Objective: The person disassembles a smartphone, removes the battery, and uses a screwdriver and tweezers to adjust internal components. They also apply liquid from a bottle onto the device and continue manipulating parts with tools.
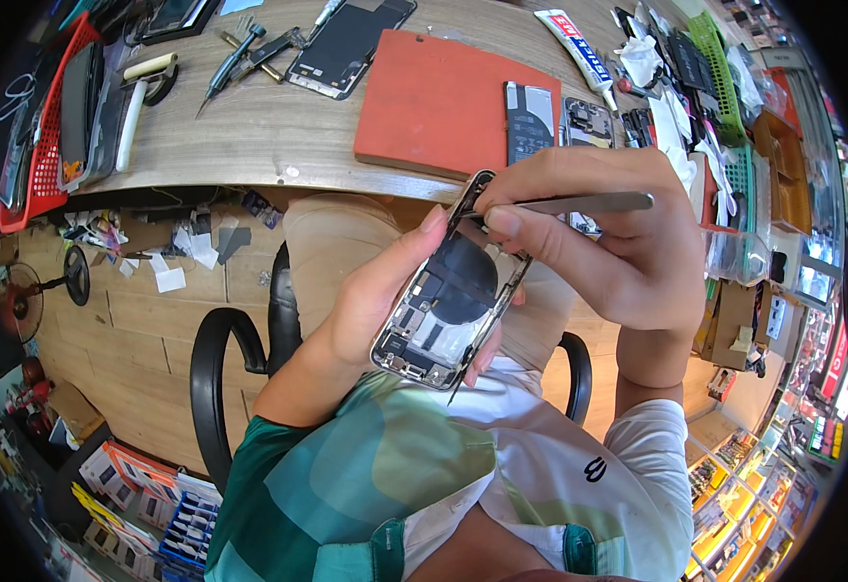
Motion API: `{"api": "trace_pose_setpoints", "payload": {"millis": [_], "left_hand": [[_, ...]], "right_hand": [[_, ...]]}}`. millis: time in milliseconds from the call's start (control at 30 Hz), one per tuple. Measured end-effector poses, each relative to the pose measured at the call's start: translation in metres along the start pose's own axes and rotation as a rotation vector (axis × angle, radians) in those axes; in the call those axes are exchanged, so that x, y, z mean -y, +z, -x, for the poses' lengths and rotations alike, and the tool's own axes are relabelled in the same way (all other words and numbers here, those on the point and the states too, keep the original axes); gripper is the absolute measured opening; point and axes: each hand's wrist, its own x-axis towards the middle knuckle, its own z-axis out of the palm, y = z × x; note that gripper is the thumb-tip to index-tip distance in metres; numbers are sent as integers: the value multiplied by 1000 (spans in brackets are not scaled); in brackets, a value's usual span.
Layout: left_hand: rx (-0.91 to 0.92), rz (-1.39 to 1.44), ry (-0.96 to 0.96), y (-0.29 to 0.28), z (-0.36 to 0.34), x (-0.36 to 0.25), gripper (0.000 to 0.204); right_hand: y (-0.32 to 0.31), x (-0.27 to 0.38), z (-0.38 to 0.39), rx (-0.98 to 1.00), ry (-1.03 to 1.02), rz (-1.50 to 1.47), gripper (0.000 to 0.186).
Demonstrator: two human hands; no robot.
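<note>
My left hand (377, 281) is wrapped round an opened phone housing (448, 291), held tilted above my lap with its inside facing me. A round dark pad and small metal parts show inside it. In my right hand (603, 228) a pair of metal tweezers (603, 203) is pinched between thumb and fingers. The tweezers' tips reach the upper end of the housing, where my fingers partly hide them. Beyond, on the table's near edge, lie a black phone battery (529, 121) and another opened phone part (587, 124).
A red mat (434, 102) lies on the wooden table (240, 136). Around it are a phone screen (349, 44), a screwdriver (230, 70), a white glue tube (576, 53), a red basket (48, 145) and a green basket (717, 78). Chair armrests (212, 388) flank me.
</note>
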Motion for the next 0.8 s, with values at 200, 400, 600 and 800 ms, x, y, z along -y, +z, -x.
{"api": "trace_pose_setpoints", "payload": {"millis": [200,400,600,800], "left_hand": [[-228,89,272,28,-8,4,69],[-79,-34,373,29,-14,1,74],[126,3,387,10,-16,-15,74],[144,-53,452,14,-18,-25,73]], "right_hand": [[-3,-2,10,-267,27,-99,14],[-36,-59,54,-931,183,131,19],[-31,-129,81,-880,260,786,22],[-17,-134,78,-843,282,1007,29]]}}
